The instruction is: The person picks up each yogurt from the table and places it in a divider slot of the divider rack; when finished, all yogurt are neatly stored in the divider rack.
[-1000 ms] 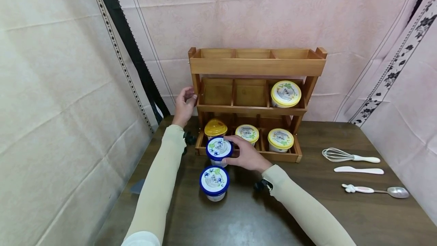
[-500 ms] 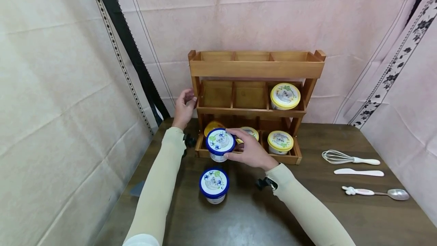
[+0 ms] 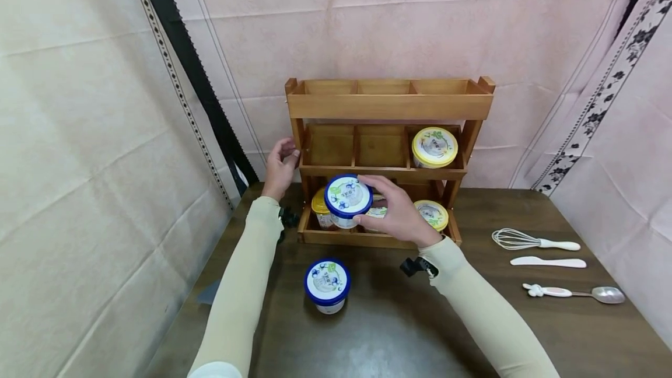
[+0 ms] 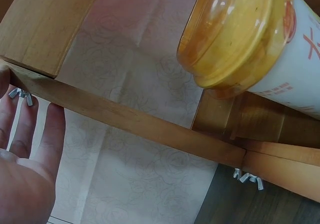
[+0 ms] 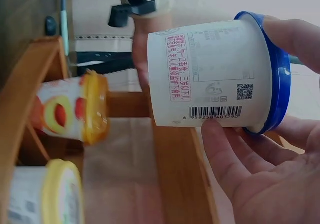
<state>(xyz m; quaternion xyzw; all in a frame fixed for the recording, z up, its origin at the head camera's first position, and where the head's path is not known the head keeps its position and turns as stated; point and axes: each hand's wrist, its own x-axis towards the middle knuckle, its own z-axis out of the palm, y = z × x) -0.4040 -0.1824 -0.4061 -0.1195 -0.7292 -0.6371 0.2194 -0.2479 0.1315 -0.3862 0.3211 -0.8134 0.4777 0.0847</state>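
Note:
My right hand (image 3: 399, 213) grips a white tub with a blue lid (image 3: 349, 196) by its rim, holding it up in front of the wooden rack (image 3: 391, 106). The right wrist view shows the tub's printed side (image 5: 210, 79), with thumb and fingers around it. My left hand (image 3: 280, 168) holds the rack's left side post (image 4: 125, 115), thumb and fingertips at its edges near a wing nut (image 4: 21, 95). Another blue-lidded tub (image 3: 328, 286) stands on the table. On the rack's bottom tier, a cup with an amber lid (image 3: 319, 203) is partly hidden behind the held tub.
Yellow-lidded tubs sit in the rack: one in the middle tier's right compartment (image 3: 434, 147), one at bottom right (image 3: 432, 214), one behind my right hand. A whisk (image 3: 532, 240), a white knife (image 3: 548, 262) and a spoon (image 3: 574, 293) lie at the table's right.
My right hand has lifted the blue-lidded tub from before the bottom tier, up and slightly right, toward the middle tier. The left hand stays at the rack's post.

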